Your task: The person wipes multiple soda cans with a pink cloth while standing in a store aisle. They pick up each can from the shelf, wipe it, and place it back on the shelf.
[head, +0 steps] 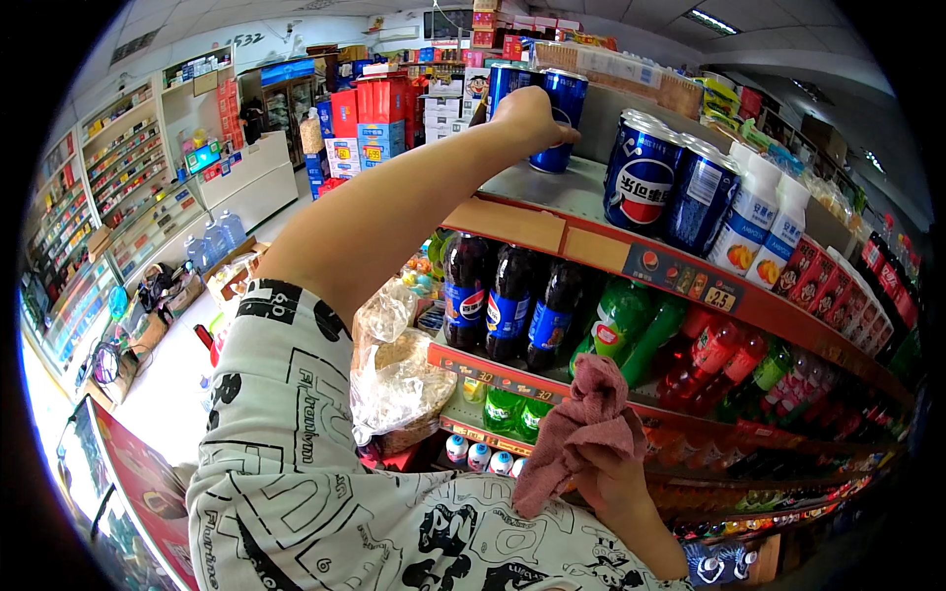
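My left hand reaches up to the top shelf and wraps around a blue Pepsi can at the shelf's left part; a second blue can stands just beyond, partly behind the hand. More Pepsi cans stand farther right on that shelf, apart from my left hand. Low in front of my body, my right hand holds a bunched reddish-pink cloth. Behind the cloth are green soda bottles.
White yogurt-drink bottles and red cartons line the top shelf rightward. Dark Pepsi bottles fill the shelf below. Clear plastic bags bulge beside the shelf's left end. A counter is at the far left.
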### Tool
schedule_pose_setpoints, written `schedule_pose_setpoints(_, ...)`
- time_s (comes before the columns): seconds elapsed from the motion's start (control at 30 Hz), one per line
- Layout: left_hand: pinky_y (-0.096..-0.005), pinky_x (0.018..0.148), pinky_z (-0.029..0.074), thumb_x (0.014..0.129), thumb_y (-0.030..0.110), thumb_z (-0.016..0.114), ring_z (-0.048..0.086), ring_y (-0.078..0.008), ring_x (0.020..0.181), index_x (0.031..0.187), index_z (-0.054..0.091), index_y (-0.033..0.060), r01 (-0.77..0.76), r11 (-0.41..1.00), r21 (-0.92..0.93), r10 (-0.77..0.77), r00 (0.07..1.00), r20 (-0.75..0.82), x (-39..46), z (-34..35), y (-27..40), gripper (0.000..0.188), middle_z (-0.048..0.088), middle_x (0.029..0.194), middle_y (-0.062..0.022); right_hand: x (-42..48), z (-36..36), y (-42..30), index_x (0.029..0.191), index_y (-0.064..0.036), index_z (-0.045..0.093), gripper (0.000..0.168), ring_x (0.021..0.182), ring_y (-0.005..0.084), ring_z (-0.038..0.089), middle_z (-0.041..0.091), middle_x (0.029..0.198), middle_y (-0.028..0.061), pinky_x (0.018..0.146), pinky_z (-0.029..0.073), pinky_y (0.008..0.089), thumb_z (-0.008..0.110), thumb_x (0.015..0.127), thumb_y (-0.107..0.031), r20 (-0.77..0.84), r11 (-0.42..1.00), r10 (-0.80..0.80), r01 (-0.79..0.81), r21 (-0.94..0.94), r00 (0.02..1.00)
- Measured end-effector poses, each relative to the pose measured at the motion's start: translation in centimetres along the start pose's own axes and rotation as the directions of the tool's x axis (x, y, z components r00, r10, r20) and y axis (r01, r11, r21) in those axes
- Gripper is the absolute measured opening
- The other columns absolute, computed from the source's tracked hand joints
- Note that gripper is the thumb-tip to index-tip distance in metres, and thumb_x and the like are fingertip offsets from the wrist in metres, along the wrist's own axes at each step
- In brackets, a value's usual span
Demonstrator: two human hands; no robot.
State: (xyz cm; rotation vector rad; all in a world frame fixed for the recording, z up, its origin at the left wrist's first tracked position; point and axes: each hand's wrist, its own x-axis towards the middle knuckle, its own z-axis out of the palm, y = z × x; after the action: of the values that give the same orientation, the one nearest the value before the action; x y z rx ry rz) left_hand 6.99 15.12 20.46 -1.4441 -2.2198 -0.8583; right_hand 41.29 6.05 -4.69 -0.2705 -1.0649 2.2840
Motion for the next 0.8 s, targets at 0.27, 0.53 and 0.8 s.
schedule_pose_setpoints(0.27, -0.0431, 0.083, 0.057, 0.074, 0.062, 0.084, 0.073, -0.0334, 0.092, 0.103, 0.071, -0.0077, -0.009, 0.999, 0.035, 0.008, 1.000, 0.028, 0.4, 0.3, -0.7, 0.076, 0.073, 0.099, -0.0229, 0.0, 0.3, 0.1, 0.146, -0.010, 0.038, 0.077, 0.125, 0.0264, 0.058, 0.054, 0.134, 0.0097, 0.099, 0.056, 0.0413, 0.070, 0.079, 0.008, 0.007, 0.998, -0.061, 0.062, -0.028, 0.998)
schedule_pose_setpoints(0.53, -0.0435, 0.087, 0.059, 0.077, 0.059, 0.082, 0.072, -0.0352, 0.102, 0.107, 0.074, -0.0015, 0.001, 0.981, 0.196, -0.014, 0.998, 0.065, -0.9, -1.0, 0.5, 0.068, 0.073, 0.112, -0.0189, -0.2, 0.1, 0.2, 0.147, -0.010, 0.038, 0.077, 0.122, 0.0258, 0.060, 0.056, 0.132, 0.0094, 0.098, 0.056, 0.0406, 0.071, 0.080, 0.008, 0.031, 0.999, -0.038, 0.038, -0.017, 0.999)
schedule_pose_setpoints(0.8, -0.0460, 0.086, 0.057, 0.089, 0.058, 0.070, 0.073, -0.0296, 0.097, 0.108, 0.078, 0.0086, -0.129, 0.897, 0.424, 0.062, 0.984, 0.167, -2.1, -1.1, 0.9, 0.054, 0.077, 0.098, -0.0116, -0.4, 0.4, 0.2, 0.148, -0.010, 0.037, 0.076, 0.123, 0.0256, 0.060, 0.055, 0.134, 0.0089, 0.099, 0.056, 0.0419, 0.071, 0.082, 0.008, 0.029, 0.998, -0.066, 0.066, 0.014, 0.997)
